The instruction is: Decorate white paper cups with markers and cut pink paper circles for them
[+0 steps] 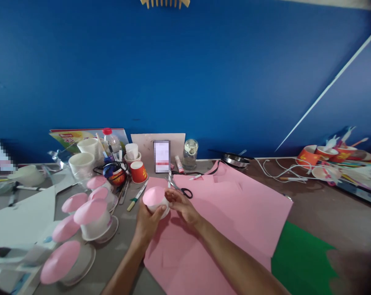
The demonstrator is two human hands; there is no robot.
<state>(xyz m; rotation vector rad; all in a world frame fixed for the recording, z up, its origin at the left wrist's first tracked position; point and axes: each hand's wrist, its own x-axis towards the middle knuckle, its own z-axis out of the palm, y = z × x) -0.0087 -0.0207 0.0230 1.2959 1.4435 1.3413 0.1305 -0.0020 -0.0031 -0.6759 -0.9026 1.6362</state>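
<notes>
A white paper cup, upside down with a pink paper disc on top, is in my left hand, whose thumb and fingers wrap around it. My right hand is at the cup's right side, its fingers stretched out and touching or nearly touching the disc's edge. Beneath both lie large pink paper sheets. Black-handled scissors rest on the paper just beyond my right hand. To the left stand several similar upturned cups with pink tops.
A phone leans upright at the back, beside a glass jar and a glue stick. A red cup and a brush are left of centre. Green paper and tangled white cables lie right.
</notes>
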